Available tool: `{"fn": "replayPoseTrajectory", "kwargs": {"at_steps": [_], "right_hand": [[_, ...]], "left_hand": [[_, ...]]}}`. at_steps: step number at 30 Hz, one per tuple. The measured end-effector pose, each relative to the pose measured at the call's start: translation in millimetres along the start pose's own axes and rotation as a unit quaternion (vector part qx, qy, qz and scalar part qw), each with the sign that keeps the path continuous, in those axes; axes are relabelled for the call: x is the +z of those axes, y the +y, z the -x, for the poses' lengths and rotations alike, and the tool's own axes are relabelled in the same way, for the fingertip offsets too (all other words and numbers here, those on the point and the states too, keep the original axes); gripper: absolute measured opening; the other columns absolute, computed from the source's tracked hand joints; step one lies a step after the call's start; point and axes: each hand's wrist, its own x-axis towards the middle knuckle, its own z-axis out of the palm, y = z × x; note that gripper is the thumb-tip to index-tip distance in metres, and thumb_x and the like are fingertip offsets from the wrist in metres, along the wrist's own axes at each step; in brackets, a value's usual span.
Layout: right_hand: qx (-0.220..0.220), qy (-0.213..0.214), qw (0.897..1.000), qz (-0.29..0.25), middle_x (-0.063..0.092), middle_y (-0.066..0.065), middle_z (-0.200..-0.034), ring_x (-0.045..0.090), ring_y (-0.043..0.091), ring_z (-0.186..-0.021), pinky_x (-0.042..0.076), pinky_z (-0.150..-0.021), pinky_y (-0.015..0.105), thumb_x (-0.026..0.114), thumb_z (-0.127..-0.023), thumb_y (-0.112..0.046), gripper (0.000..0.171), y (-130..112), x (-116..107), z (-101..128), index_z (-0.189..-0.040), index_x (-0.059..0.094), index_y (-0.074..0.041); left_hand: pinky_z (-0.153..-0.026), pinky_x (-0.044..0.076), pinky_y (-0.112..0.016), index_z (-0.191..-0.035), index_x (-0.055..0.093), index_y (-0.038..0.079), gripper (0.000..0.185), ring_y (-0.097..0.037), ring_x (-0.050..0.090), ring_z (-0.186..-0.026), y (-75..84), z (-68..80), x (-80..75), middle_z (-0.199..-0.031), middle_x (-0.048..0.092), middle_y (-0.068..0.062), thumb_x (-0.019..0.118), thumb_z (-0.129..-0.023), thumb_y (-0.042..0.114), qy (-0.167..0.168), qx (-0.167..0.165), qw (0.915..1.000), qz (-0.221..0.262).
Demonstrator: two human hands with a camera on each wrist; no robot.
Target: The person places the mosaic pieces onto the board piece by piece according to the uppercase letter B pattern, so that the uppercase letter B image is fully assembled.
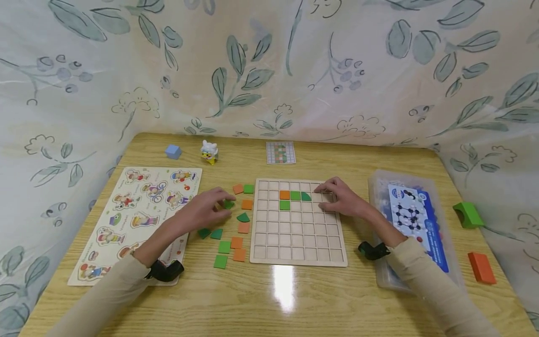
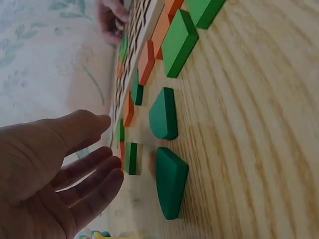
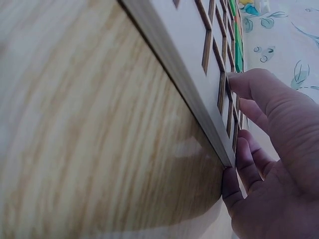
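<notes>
My left hand hovers over loose tiles left of the wooden grid board. Its thumb and fingers are spread apart, holding nothing, with a green square tile just past the fingertips. Nearby lie dark green quarter-round tiles and orange square tiles. Across the board's upper right corner rests my right hand, its fingers relaxed and touching the grid and edge. Set in the grid are an orange square, two green squares and a dark green quarter-round.
Behind the board lies a pattern card. A picture puzzle board is at left, with a blue cube and small figurine beyond. At right are a plastic box, green arch block and red block.
</notes>
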Motion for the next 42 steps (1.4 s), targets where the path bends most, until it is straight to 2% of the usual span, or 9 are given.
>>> {"fn": "replayPoseTrajectory", "kwargs": {"at_steps": [7,13,18,22,26,31,34,38,42], "right_hand": [[0.002,0.003,1.0,-0.004,0.046,0.016,-0.114,0.038,0.024,-0.1,0.035,-0.086,0.041,0.071,-0.088,-0.016,0.038,-0.5,-1.2,-0.5,-0.123,0.062,-0.007],[0.002,0.002,1.0,0.003,0.046,0.015,-0.113,0.038,0.023,-0.099,0.035,-0.086,0.04,0.071,-0.088,-0.017,0.037,0.1,-0.4,-0.5,-0.123,0.062,-0.008],[0.002,0.004,1.0,0.001,0.047,0.016,-0.113,0.039,0.024,-0.101,0.035,-0.087,0.041,0.071,-0.088,-0.017,0.038,0.2,-0.7,0.3,-0.123,0.062,-0.007],[0.0,0.005,1.0,0.0,0.047,0.016,-0.114,0.039,0.024,-0.101,0.035,-0.087,0.041,0.071,-0.088,-0.016,0.038,1.2,-0.4,0.2,-0.123,0.062,-0.007],[-0.001,0.003,1.0,0.002,0.046,0.016,-0.115,0.039,0.024,-0.101,0.035,-0.087,0.041,0.071,-0.088,-0.018,0.038,2.0,-0.1,-0.1,-0.123,0.062,-0.008],[0.001,0.002,1.0,0.003,0.046,0.016,-0.116,0.039,0.025,-0.102,0.035,-0.087,0.041,0.071,-0.088,-0.018,0.038,1.8,-0.6,0.4,-0.123,0.062,-0.008],[0.004,0.003,1.0,0.002,0.046,0.016,-0.116,0.039,0.025,-0.102,0.035,-0.087,0.042,0.071,-0.088,-0.018,0.038,1.1,-0.9,0.5,-0.123,0.062,-0.009],[0.002,0.001,1.0,0.001,0.046,0.016,-0.116,0.039,0.025,-0.102,0.035,-0.088,0.042,0.071,-0.088,-0.019,0.038,0.5,-0.6,0.2,-0.124,0.062,-0.009],[0.003,0.002,1.0,0.005,0.046,0.016,-0.117,0.039,0.025,-0.103,0.036,-0.088,0.042,0.071,-0.088,-0.019,0.038,0.5,-0.4,0.4,-0.124,0.062,-0.009]], "left_hand": [[-0.078,0.054,-0.04,-0.121,0.066,0.01,0.033,-0.022,0.066,-0.097,-3.6,-1.7,0.5,-0.116,0.063,-0.008,0.069,-0.089,0.02,0.025,-0.022,0.9982,-0.05],[-0.072,0.051,-0.035,-0.121,0.067,0.013,0.034,-0.018,0.062,-0.089,-5.1,-6.6,0.7,-0.119,0.058,-0.008,0.07,-0.089,0.021,0.025,-0.015,0.9977,-0.062],[-0.07,0.047,-0.033,-0.12,0.068,0.014,0.031,-0.017,0.058,-0.082,-1.1,-16.9,4.3,-0.116,0.06,-0.009,0.07,-0.089,0.022,0.013,0.003,0.9977,-0.066],[-0.071,0.044,-0.03,-0.122,0.068,0.016,0.03,-0.015,0.055,-0.083,4.6,-25.5,8.5,-0.112,0.061,-0.006,0.066,-0.092,0.022,-0.011,0.018,0.9984,-0.053],[-0.066,0.039,-0.026,-0.122,0.068,0.016,0.029,-0.012,0.046,-0.077,9.9,-32.6,11.5,-0.104,0.06,-0.004,0.064,-0.094,0.021,-0.034,0.032,0.9974,-0.055],[-0.063,0.038,-0.024,-0.121,0.069,0.016,0.029,-0.011,0.045,-0.074,14.7,-38.9,12.9,-0.101,0.06,-0.004,0.067,-0.092,0.02,-0.043,0.037,0.9968,-0.056],[-0.065,0.041,-0.026,-0.12,0.069,0.016,0.029,-0.013,0.049,-0.076,14.0,-42.2,14.6,-0.104,0.061,-0.004,0.067,-0.092,0.019,-0.046,0.04,0.9962,-0.061],[-0.073,0.048,-0.028,-0.118,0.07,0.018,0.026,-0.013,0.057,-0.088,11.7,-44.4,17.5,-0.108,0.064,-0.001,0.067,-0.092,0.02,-0.05,0.045,0.9944,-0.082],[-0.075,0.05,-0.027,-0.115,0.07,0.02,0.022,-0.011,0.058,-0.091,12.2,-45.2,18.6,-0.106,0.064,0.002,0.065,-0.094,0.022,-0.047,0.062,0.9901,-0.117]]}}
